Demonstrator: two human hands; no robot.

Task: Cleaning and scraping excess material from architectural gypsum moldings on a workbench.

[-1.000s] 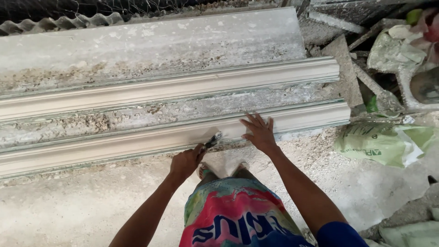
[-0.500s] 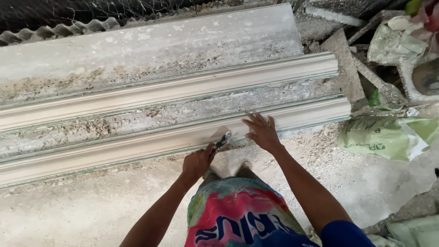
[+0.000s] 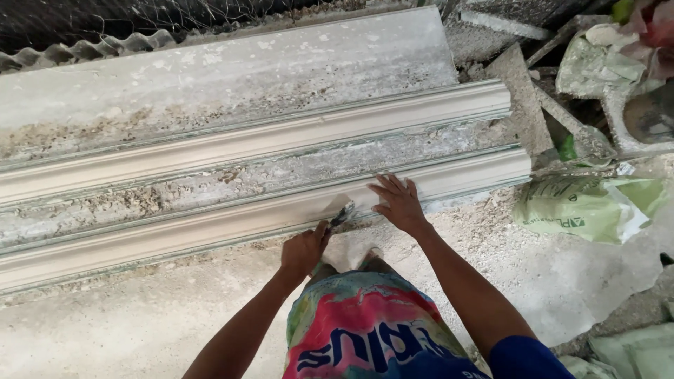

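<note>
Hands are working along the near plaster moulding (image 3: 210, 228), the closer of two long pale strips lying side by side on a dusty slab (image 3: 210, 77). The left hand (image 3: 303, 250) is gripping a small scraper (image 3: 342, 213), fingers clamped round its handle, blade touching the moulding's lower edge. The right hand (image 3: 397, 203) is pressing flat on the moulding just beside it, fingers spread. A green sack (image 3: 590, 208) is lying to the right.

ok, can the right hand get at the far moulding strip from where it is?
Probably yes. The right hand lies flat on the near moulding strip, and only a bare, crusted slab band lies between it and the far moulding strip. Nothing blocks it, though it would need a forward lean.
</note>
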